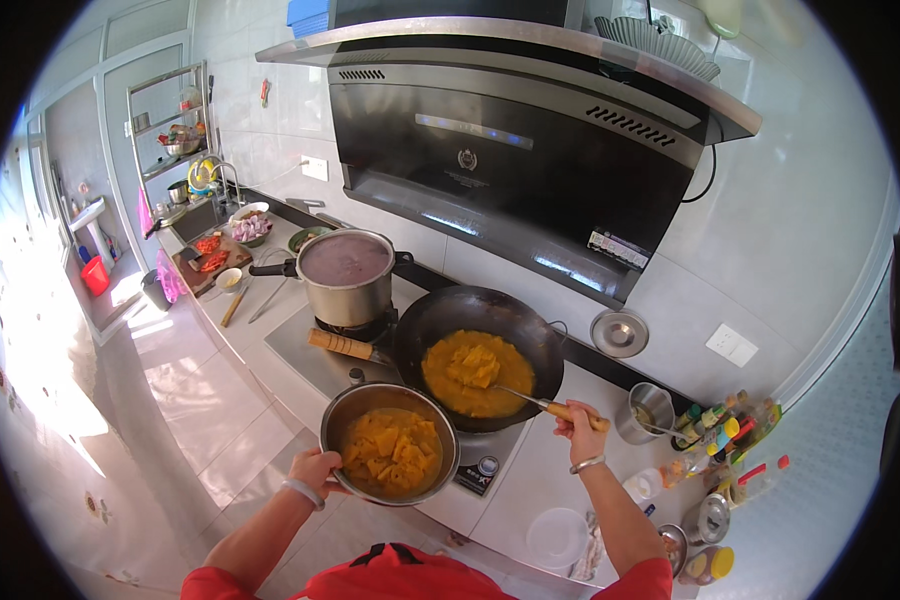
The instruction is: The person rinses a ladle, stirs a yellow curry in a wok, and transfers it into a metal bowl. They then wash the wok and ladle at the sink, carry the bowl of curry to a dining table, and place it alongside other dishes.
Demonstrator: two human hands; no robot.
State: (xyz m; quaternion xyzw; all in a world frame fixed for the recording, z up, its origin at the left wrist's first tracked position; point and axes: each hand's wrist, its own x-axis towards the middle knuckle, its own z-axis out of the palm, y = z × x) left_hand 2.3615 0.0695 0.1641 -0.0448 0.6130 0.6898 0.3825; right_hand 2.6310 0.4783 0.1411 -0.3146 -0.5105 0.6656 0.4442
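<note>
My left hand grips the rim of a stainless steel bowl, tilted slightly at the front of the stove. Soft orange chunks, perhaps pumpkin, sit in liquid inside it. My right hand is closed around the wooden handle of a metal spatula or ladle. Its head is in the dark wok, under a heap of the same orange food, with orange liquid around it. The wok stands on the right burner; its wooden handle points left.
A pressure cooker pot of purplish liquid stands on the left burner. A cutting board holds chopped red pieces. Several seasoning bottles and a metal pot stand right. A range hood overhangs the stove.
</note>
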